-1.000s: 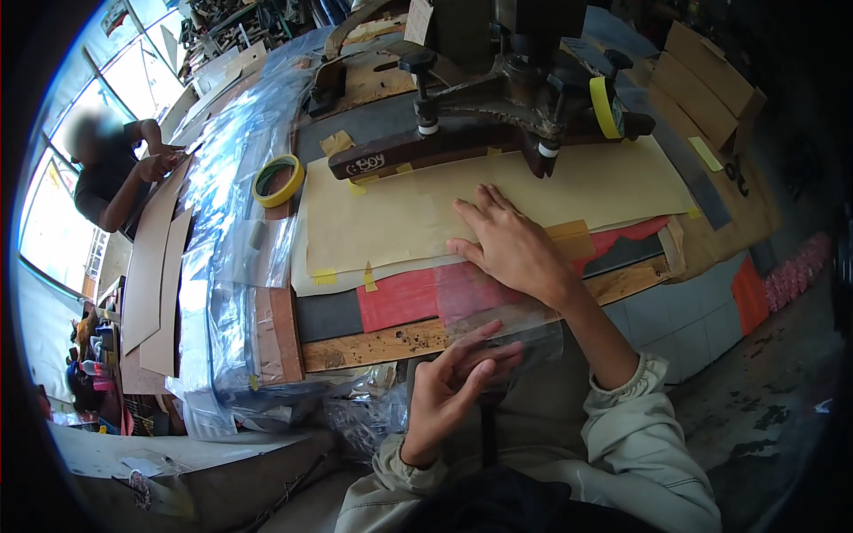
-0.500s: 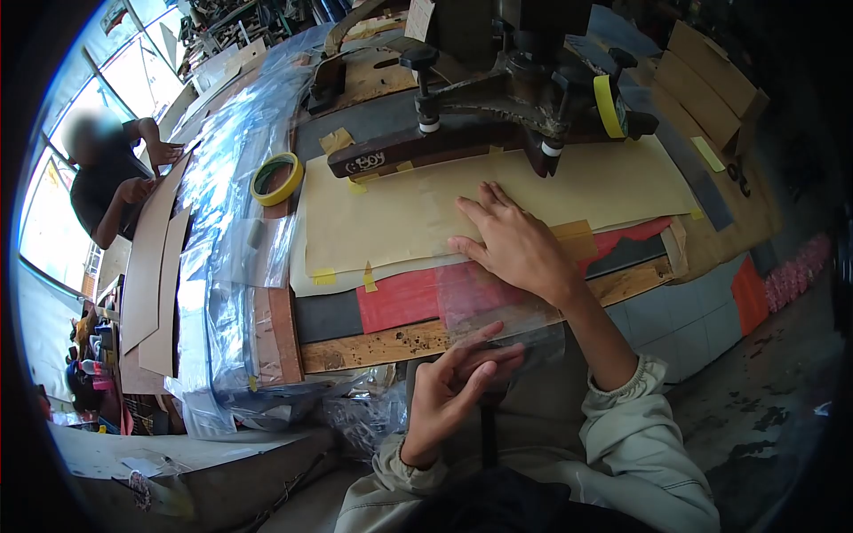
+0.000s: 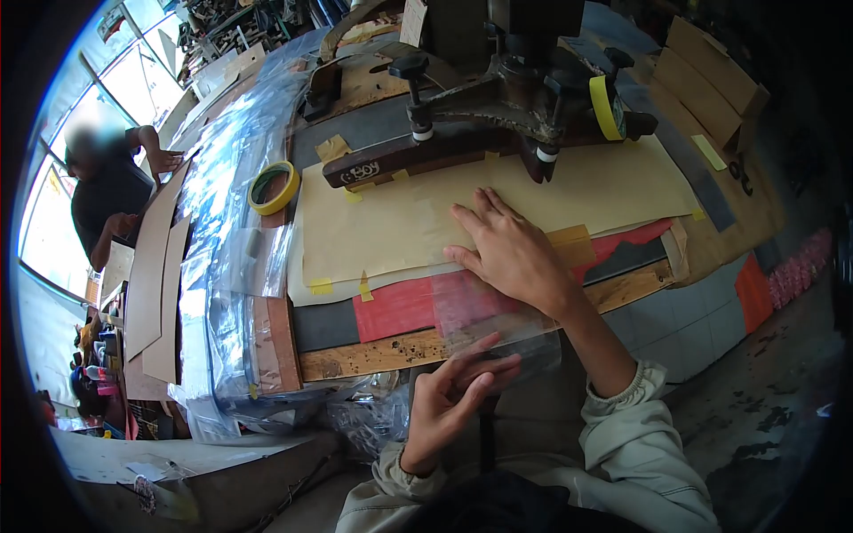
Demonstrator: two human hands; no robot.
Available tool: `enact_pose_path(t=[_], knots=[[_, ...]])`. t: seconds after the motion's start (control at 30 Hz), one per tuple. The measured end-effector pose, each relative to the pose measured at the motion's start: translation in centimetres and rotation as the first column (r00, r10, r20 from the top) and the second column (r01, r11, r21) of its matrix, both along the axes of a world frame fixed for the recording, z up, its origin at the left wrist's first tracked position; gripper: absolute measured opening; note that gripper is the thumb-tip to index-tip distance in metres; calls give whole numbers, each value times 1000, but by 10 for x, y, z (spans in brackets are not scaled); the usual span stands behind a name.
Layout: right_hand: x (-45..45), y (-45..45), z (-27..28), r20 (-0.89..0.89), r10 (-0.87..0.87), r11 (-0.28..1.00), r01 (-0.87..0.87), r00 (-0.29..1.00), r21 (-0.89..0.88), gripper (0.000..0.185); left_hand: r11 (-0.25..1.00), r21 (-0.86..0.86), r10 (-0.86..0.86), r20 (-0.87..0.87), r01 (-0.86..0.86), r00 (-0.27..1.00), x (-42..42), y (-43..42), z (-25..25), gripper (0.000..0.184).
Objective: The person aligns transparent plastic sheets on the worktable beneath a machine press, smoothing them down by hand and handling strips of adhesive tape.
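My right hand (image 3: pixel 515 258) lies flat with spread fingers on a cream paper sheet (image 3: pixel 391 222). The sheet is on the work table, with yellow tape at its edges. My left hand (image 3: pixel 453 391) is below the table's front edge, palm turned inward and fingers stretched out. Its fingertips are close to a clear plastic sheet (image 3: pixel 480 306) that overhangs the edge; whether they touch it I cannot tell. Red material (image 3: pixel 391 311) shows under the paper, along the wooden front edge (image 3: pixel 391 356).
A dark clamp bar (image 3: pixel 426 158) of a press crosses the paper's back edge. Yellow tape rolls (image 3: pixel 274 188) lie at the left and hang on the press at right. Scissors (image 3: pixel 739 174) lie far right. Across the plastic-covered table (image 3: pixel 227 169), another person (image 3: pixel 111 195) handles brown boards (image 3: pixel 151 275).
My right hand stays on the paper in nearly the same place. My left fingers have shifted slightly. At the far left, the other person's hands have moved apart.
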State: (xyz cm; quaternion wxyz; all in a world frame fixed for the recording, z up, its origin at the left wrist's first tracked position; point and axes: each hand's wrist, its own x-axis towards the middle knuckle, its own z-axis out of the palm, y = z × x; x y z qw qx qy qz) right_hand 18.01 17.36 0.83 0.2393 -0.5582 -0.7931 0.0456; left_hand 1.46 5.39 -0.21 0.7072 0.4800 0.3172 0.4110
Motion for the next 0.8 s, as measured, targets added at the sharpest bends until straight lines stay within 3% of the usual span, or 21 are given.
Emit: enact_pose_path(t=[0.3, 0.5, 0.67, 0.8], knots=[[-2, -2, -5, 69, -45, 999, 45, 997, -4, 56, 996, -86, 9, -20, -11, 1000, 0, -3, -4, 42], [1, -26, 10, 23, 77, 976, -80, 997, 202, 54, 997, -80, -9, -16, 7, 1000, -2, -1, -12, 39], [0, -71, 8, -219, 170, 985, -157, 961, 73, 43, 998, -46, -39, 5, 39, 999, -4, 4, -21, 35], [0, -69, -15, -301, 172, 983, -143, 938, 115, 29, 1000, -5, -22, -143, 22, 989, -6, 5, -27, 32]])
